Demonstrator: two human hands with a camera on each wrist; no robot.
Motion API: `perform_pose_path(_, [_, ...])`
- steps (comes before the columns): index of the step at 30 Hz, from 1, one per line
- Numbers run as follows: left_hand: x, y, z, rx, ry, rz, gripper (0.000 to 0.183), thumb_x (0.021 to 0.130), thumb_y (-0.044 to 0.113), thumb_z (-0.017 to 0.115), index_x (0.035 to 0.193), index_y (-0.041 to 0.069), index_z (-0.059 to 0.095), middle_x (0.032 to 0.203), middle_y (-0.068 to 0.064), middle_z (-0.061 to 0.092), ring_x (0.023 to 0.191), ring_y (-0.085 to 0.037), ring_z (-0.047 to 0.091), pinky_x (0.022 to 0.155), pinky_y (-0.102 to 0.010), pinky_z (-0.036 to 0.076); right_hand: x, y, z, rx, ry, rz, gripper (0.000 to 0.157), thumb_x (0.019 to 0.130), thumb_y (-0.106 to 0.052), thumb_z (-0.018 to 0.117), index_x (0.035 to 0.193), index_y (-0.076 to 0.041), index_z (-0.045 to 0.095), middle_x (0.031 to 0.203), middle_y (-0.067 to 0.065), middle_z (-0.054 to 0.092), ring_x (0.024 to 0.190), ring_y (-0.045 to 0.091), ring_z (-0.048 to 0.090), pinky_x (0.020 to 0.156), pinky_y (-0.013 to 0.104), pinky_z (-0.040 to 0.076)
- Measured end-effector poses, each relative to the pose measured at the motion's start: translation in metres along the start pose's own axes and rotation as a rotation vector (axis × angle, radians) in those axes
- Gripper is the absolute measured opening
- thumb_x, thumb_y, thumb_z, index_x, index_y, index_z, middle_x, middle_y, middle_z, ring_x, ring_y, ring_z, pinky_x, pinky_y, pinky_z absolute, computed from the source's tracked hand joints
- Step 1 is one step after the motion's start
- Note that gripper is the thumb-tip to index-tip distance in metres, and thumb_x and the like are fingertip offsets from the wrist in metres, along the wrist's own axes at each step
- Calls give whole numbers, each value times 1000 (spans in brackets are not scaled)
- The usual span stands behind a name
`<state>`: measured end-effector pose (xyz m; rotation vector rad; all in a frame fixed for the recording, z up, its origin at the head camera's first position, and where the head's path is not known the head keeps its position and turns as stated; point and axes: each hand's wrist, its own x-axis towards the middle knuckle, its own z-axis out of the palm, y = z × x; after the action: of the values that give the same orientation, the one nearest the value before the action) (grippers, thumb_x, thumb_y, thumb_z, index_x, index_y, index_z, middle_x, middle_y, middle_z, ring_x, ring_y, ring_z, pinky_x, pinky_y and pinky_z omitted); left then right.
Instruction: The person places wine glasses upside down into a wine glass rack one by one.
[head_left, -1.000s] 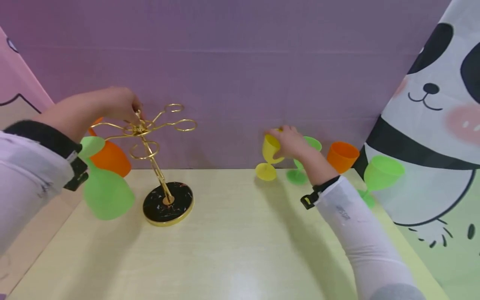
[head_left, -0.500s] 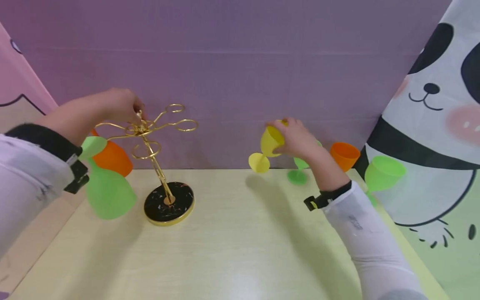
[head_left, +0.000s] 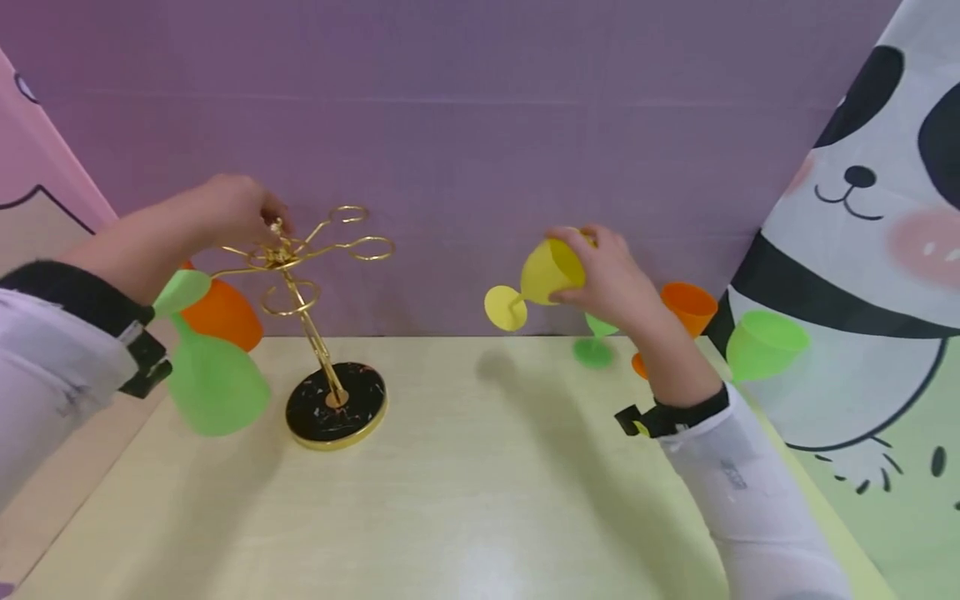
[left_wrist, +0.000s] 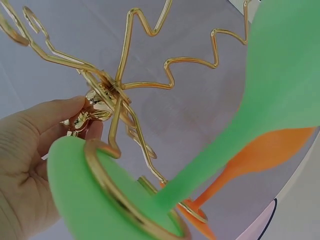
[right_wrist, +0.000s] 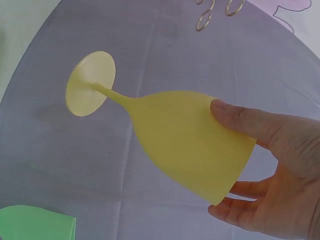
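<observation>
Head: left hand [head_left: 238, 207] grips top of gold rack [head_left: 315, 408], base towards left edge of tabletop [head_left: 450, 475]; hanging green goblet [head_left: 217, 385] and hanging orange goblet [head_left: 225, 315] bowl-down at its left. Right hand [head_left: 609, 279] holds yellow goblet [head_left: 542, 273] tilted, raised near back edge; standing orange goblet [head_left: 688, 307] near back right corner.

Left wrist: shows thumb and fingers pinching the knob [left_wrist: 97, 102], plus gold loop [left_wrist: 102, 180] against the green foot, both hidden in head view.

Right wrist: whole yellow bowl, thumb one side, fingers opposite by rim.
</observation>
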<state>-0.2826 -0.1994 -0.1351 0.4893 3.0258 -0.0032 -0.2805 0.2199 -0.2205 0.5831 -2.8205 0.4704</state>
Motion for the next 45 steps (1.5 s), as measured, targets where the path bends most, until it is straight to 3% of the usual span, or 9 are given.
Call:
perform_pose_path(7, [-3, 2, 3, -56, 22, -42, 32, 83, 23, 59, 108, 4, 63, 87, -10, 59, 82, -25, 48, 70, -39, 37, -16, 3, 1, 52, 60, -15, 75, 76, -30, 74, 138, -36, 31, 140, 20, 27, 124, 40, 25, 85, 61, 43])
perform_pose_path(11, [-5, 5, 3, -110, 27, -67, 48, 86, 26, 58, 125, -1, 49, 110, -23, 57, 96, -35, 50, 84, -50, 39, -24, 6, 4, 96, 108, -38, 74, 76, -29, 74, 137, -34, 33, 139, 21, 27, 122, 41, 26, 88, 62, 40])
perform_pose_path(14, [-10, 9, 2, -186, 45, -83, 61, 89, 29, 55, 137, 0, 33, 132, -28, 42, 113, -42, 41, 95, -60, 32, -29, 7, 7, 127, 145, -46, 73, 75, -29, 75, 136, -33, 34, 138, 20, 29, 121, 40, 27, 90, 61, 39])
perform_pose_path(19, [-24, 26, 0, -338, 203, -82, 77, 89, 34, 56, 146, 6, 11, 145, -29, 19, 127, -47, 21, 101, -65, 20, -36, 11, 13, 179, 206, -47, 73, 75, -29, 75, 136, -31, 34, 138, 17, 30, 123, 38, 26, 92, 60, 37])
perform_pose_path(23, [-37, 43, 0, -415, 368, -76, 84, 87, 41, 57, 147, 13, 6, 151, -21, 9, 134, -39, 7, 108, -61, 10, -41, 15, 16, 224, 266, -44, 73, 75, -27, 75, 136, -31, 35, 137, 16, 32, 123, 37, 27, 93, 61, 36])
perform_pose_path(29, [-51, 73, 15, -526, 552, 44, 86, 84, 38, 64, 147, 19, 9, 152, -7, 9, 137, -23, 7, 111, -53, 14, -47, 21, 22, 297, 329, -31, 73, 73, -23, 77, 135, -27, 38, 134, 12, 37, 122, 33, 30, 96, 58, 34])
perform_pose_path(36, [-69, 113, 42, -596, 750, 183, 82, 80, 26, 70, 145, 20, 21, 150, -1, 19, 135, -13, 12, 112, -46, 15, -58, 24, 35, 394, 380, 13, 76, 70, -25, 79, 135, -22, 39, 135, 12, 37, 117, 28, 36, 91, 51, 43])
perform_pose_path(42, [-74, 143, 75, -585, 892, 291, 85, 75, 20, 75, 143, 14, 25, 149, -5, 22, 135, -16, 16, 110, -47, 21, -69, 22, 49, 508, 384, 46, 79, 70, -25, 79, 136, -24, 36, 135, 9, 38, 113, 28, 41, 89, 51, 45])
perform_pose_path(45, [-70, 155, 96, -640, 946, 356, 86, 71, 15, 77, 142, 10, 28, 148, -8, 25, 134, -19, 19, 107, -48, 26, -75, 23, 57, 591, 393, 48, 80, 70, -21, 79, 136, -24, 34, 134, 4, 38, 114, 25, 41, 91, 47, 44])
